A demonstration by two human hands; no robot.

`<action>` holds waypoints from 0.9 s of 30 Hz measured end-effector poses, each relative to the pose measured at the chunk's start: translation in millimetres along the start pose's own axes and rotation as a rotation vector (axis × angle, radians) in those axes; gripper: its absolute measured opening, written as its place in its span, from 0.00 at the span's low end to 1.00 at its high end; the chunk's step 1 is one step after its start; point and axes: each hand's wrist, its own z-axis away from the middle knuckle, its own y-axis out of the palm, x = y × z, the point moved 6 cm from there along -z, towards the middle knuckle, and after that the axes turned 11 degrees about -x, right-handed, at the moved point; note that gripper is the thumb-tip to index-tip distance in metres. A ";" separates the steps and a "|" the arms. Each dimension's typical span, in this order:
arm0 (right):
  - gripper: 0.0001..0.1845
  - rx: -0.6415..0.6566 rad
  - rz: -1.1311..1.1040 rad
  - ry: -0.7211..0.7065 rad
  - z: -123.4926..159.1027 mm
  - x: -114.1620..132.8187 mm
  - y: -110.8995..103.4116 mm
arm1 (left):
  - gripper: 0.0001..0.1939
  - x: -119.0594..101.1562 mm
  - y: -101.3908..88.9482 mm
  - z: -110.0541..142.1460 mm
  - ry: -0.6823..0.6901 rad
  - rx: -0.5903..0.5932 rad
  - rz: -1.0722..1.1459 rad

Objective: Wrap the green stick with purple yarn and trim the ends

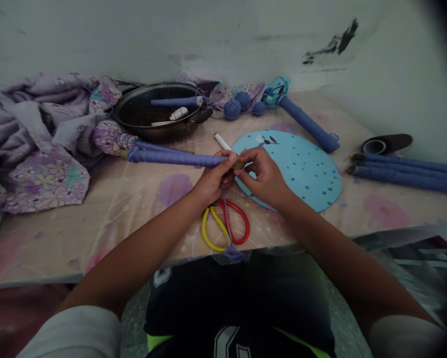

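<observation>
A stick wrapped in blue-purple yarn (178, 158) lies crosswise above the table, its bare brownish end between my hands. My left hand (218, 176) is closed around the stick near that end. With thumb and fingers, my right hand (261, 174) pinches the bare tip. A strand of yarn (228, 219) hangs from my left hand over the scissors (238, 242), which have one yellow and one red handle, down to a small bunch at the table edge. A light-blue dotted oval mat (305, 169) lies under and beyond my right hand. Behind my hands is a white marker (222, 141).
At the back stands a dark pan (134, 127) holding another wrapped stick, beside yarn balls (232, 109). Floral cloth (40, 169) is heaped at left. More wrapped sticks (406, 174) and a dark tube (395, 143) lie at right. The table's front edge (134, 268) is close to me.
</observation>
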 end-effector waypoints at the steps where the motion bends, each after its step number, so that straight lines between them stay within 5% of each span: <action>1: 0.10 -0.002 0.026 -0.051 0.4 3.1 0.0 | 0.16 -0.4 -0.1 -0.1 -0.001 -0.003 0.005; 9: 0.15 0.019 -0.088 0.230 0.6 -12.6 2.3 | 0.16 -2.3 3.9 1.9 0.029 0.045 0.007; 11: 0.14 0.004 -0.048 0.200 0.0 -12.4 1.1 | 0.16 -1.9 3.7 1.8 0.030 0.045 0.011; 17: 0.10 0.022 0.202 -0.204 0.9 12.9 -0.1 | 0.16 -1.5 0.8 1.9 -0.007 0.002 0.011; 23: 0.11 0.028 0.017 0.162 2.2 -6.3 -1.0 | 0.15 -3.2 4.2 2.4 0.015 0.056 0.036; 27: 0.08 0.030 0.111 0.043 1.8 -0.3 0.1 | 0.16 -2.0 0.8 0.6 -0.004 -0.002 0.029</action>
